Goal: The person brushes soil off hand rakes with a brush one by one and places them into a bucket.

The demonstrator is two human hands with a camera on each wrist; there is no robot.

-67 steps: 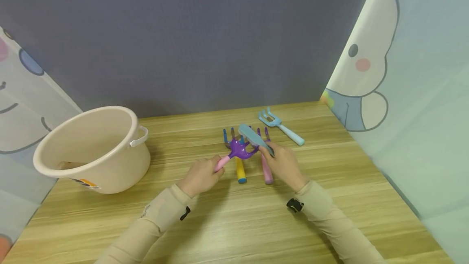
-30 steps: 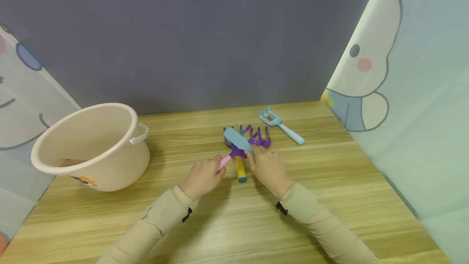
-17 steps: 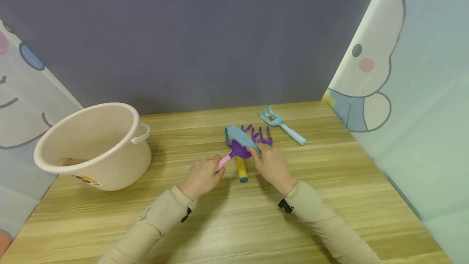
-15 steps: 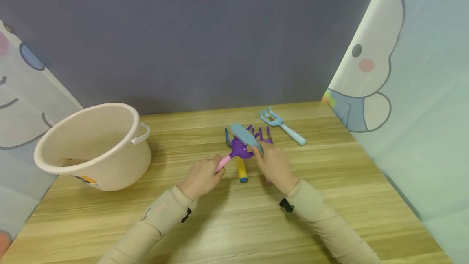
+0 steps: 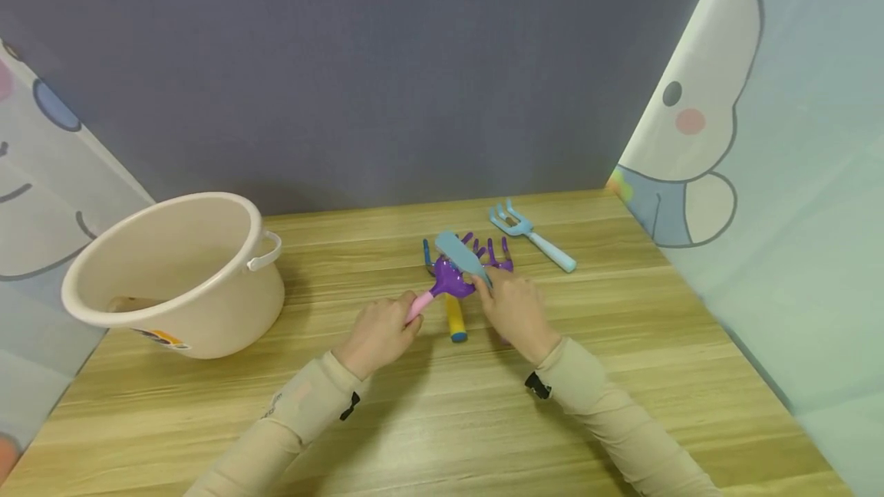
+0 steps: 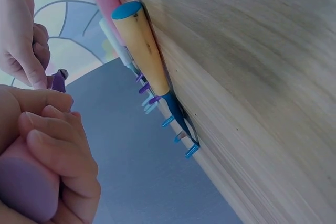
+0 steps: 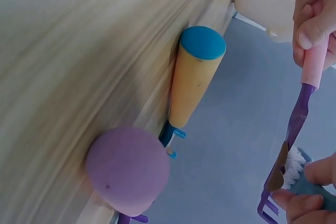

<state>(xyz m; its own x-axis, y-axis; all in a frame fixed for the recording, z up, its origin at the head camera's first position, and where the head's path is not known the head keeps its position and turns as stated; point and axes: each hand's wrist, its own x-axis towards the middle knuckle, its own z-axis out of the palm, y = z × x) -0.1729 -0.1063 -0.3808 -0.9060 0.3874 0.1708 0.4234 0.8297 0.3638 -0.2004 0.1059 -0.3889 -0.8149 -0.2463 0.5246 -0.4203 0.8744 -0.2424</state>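
My left hand [image 5: 378, 332] grips the pink handle of a small purple garden hand rake [image 5: 450, 279], held tilted above the table. In my right hand [image 5: 518, 314] is a blue-grey scrubbing brush [image 5: 459, 253], pinched between thumb and fingers. Its white bristles [image 7: 293, 167] meet the rake's head in the right wrist view, where a brown patch [image 7: 278, 169] shows on the head. Below both hands lie a blue rake with a yellow handle [image 5: 456, 319] and a second purple rake [image 5: 507, 251], its pink handle mostly hidden by my right hand in the head view.
A light blue hand rake [image 5: 549, 251] lies at the back right of the wooden table [image 5: 442, 420]. To the left stands a cream bucket [image 5: 242, 309] with a brownish thing [image 5: 131, 304] inside. A dark grey panel [image 5: 380, 83] closes off the back.
The brush in my right hand has moved left across the purple rake's head, then back right a little over it. My left hand has stayed nearly in place, with the rake's head shifting slightly.
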